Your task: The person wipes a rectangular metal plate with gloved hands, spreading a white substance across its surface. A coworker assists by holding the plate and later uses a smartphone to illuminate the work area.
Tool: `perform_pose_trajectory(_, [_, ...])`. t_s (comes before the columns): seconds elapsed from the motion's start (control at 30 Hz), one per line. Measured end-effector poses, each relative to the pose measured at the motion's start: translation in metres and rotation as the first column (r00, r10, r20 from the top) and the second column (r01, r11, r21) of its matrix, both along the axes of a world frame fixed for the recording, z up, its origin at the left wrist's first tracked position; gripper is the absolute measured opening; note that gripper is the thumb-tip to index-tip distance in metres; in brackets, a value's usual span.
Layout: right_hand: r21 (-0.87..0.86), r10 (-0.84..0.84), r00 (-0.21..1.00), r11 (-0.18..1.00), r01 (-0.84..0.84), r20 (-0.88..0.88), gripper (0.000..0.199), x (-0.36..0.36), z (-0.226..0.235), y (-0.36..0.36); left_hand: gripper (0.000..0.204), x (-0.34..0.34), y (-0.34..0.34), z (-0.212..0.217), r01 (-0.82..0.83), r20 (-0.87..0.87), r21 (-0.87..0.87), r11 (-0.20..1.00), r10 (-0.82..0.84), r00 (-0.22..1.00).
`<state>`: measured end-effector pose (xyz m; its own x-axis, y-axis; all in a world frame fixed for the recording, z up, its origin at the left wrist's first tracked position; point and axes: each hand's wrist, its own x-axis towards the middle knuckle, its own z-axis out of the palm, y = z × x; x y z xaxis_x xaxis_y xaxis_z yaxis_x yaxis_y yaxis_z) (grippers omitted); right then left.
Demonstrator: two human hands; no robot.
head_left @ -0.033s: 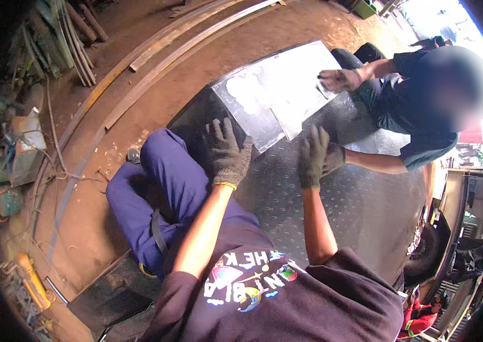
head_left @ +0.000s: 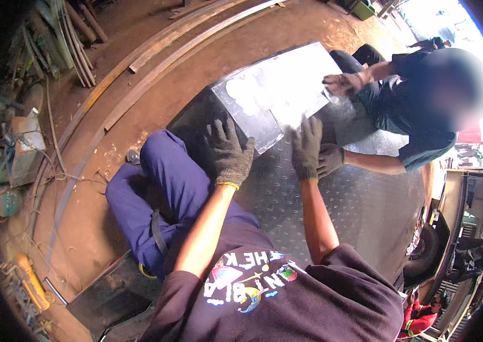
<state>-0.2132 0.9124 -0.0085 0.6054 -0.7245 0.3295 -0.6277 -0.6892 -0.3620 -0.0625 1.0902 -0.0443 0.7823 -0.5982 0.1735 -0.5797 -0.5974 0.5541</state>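
My left hand, in a dark knitted glove, lies with fingers spread on the near-left edge of a dark panel. Beside its fingers begins a bright, pale sheet with a shiny, patchy surface. My gloved right hand is stretched out at the sheet's near edge, over the dark tread plate; its fingertips are slightly blurred. Close to its right side rests a co-worker's gloved hand. The co-worker's other gloved hand is at the sheet's far right end, perhaps holding something small.
The co-worker sits across at the right. Long metal strips curve over the dirt floor at the far left. Pipes, cables and a yellow cylinder stand along the left. A wheel and a person in red are at the lower right.
My right hand has shifted slightly left toward the sheet's near edge. The co-worker's far hand has moved a little right, and my left hand has barely moved.
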Motion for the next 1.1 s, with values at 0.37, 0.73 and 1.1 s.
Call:
perform_pose_trajectory(0.37, [-0.054,0.254,0.869,0.951,-0.305,-0.424,0.059,0.085,-0.006,0.028,0.090,0.004,-0.005,-0.009,0.012,0.068,0.124,0.992,-0.021,0.997])
perform_pose_trajectory(0.73, [-0.152,0.134,0.887,0.963,-0.221,-0.443,0.062,0.114,-0.026,-0.059,0.092,-0.001,-0.009,-0.007,0.080,0.035,0.087,0.993,-0.083,0.996])
perform_pose_trajectory(1.1, [-0.179,0.252,0.884,0.922,-0.342,-0.392,0.064,0.193,-0.008,-0.063,0.095,0.003,-0.011,-0.011,0.063,0.064,0.133,0.989,-0.072,0.995])
